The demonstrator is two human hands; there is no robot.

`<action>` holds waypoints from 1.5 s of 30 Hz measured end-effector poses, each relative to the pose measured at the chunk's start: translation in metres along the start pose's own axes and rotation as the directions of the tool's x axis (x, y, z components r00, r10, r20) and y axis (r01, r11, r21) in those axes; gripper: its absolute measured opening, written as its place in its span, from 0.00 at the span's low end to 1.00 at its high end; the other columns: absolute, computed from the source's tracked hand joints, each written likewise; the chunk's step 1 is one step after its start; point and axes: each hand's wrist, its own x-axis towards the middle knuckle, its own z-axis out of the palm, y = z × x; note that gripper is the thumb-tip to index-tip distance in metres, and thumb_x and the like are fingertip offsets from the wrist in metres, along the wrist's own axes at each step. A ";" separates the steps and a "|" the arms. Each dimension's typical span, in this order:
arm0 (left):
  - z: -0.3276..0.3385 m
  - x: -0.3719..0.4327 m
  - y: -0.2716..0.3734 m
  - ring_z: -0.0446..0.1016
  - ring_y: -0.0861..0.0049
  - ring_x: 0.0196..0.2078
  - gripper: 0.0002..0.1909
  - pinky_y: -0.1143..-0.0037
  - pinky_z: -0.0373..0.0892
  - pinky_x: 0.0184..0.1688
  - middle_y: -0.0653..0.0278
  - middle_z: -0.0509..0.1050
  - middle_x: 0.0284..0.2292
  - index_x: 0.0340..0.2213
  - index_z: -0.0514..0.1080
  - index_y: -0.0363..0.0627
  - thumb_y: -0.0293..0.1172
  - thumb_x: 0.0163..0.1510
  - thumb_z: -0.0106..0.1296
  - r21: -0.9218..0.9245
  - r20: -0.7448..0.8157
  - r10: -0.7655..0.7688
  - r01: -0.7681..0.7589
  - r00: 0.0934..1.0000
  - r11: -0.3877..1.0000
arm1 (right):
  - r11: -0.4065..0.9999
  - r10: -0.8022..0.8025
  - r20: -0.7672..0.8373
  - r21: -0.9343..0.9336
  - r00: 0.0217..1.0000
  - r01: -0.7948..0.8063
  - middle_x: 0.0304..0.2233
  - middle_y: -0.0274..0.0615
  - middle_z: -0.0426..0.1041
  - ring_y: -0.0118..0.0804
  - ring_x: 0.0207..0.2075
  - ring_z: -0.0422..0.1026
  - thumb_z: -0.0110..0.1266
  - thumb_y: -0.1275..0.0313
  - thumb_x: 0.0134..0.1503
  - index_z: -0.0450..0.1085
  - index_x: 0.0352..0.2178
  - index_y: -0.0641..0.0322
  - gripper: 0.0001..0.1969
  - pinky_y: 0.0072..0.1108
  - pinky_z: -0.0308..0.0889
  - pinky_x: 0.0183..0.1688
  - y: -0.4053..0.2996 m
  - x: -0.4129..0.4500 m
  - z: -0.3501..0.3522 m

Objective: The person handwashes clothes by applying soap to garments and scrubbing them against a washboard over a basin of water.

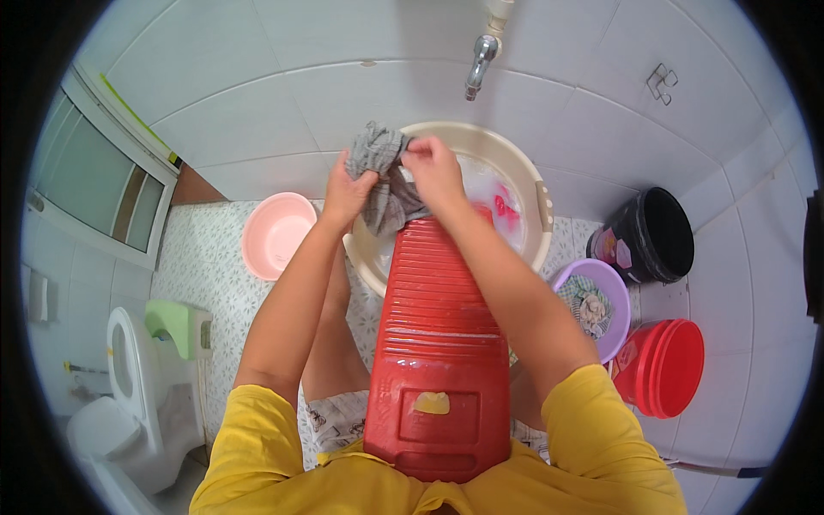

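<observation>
A bunched grey cloth (pixel 378 154) is held up over the far left side of a large beige basin (pixel 496 134). My left hand (pixel 347 188) grips its left side, thumb across the front. At its upper right, my right hand (pixel 434 168) pinches the fabric between thumb and fingers. The cloth's lower part hangs to the top end of a red plastic washboard (pixel 438 309), which slants from the basin toward my body. A piece of yellow soap (pixel 432 403) rests in the washboard's recess. Sudsy water (pixel 479 177) and a bright pink item (pixel 505 205) show inside the basin.
Left of the basin sits a pink bowl (pixel 278 238). A lilac basin (pixel 615 290) with clothes, a black bucket (pixel 663 238) and a red bucket (pixel 679 370) stand at right. A metal tap (pixel 479 64) juts from the wall above. A green stool (pixel 170 325) is beside the toilet (pixel 125 360).
</observation>
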 end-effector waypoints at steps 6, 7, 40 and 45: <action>-0.020 -0.010 -0.013 0.70 0.76 0.37 0.20 0.76 0.67 0.41 0.61 0.71 0.36 0.43 0.62 0.38 0.20 0.45 0.48 -0.258 -0.141 -0.038 0.000 0.989 0.966 | 0.617 -0.189 0.616 -0.532 0.765 0.580 0.32 0.50 0.73 0.50 0.36 0.69 0.50 0.63 0.50 0.72 0.24 0.61 0.12 0.39 0.63 0.40 0.068 -0.078 0.013; -0.018 -0.013 -0.015 0.70 0.76 0.38 0.21 0.76 0.67 0.41 0.61 0.71 0.36 0.43 0.62 0.38 0.20 0.44 0.48 -0.265 -0.179 -0.093 0.043 0.979 0.963 | 0.480 -0.020 0.724 -0.598 0.689 0.642 0.31 0.47 0.73 0.48 0.39 0.68 0.48 0.60 0.53 0.72 0.25 0.61 0.15 0.38 0.61 0.43 0.071 -0.087 0.012; 0.008 -0.025 -0.172 0.43 0.65 0.65 0.26 0.56 0.28 0.62 0.57 0.52 0.60 0.55 0.59 0.48 0.42 0.56 0.36 0.820 0.236 -0.621 -0.496 0.747 -0.285 | 0.748 -0.025 0.778 -0.401 0.627 0.528 0.31 0.46 0.73 0.46 0.37 0.72 0.53 0.71 0.48 0.72 0.30 0.63 0.08 0.30 0.67 0.41 0.073 -0.088 -0.006; 0.011 0.010 -0.142 0.54 0.66 0.59 0.15 0.57 0.39 0.60 0.58 0.69 0.46 0.36 0.75 0.50 0.39 0.51 0.42 0.827 0.371 -0.670 -0.557 0.643 -0.077 | 0.813 0.043 0.726 -0.425 0.686 0.399 0.27 0.47 0.74 0.46 0.32 0.73 0.53 0.70 0.45 0.73 0.27 0.60 0.08 0.30 0.67 0.37 0.075 -0.085 -0.013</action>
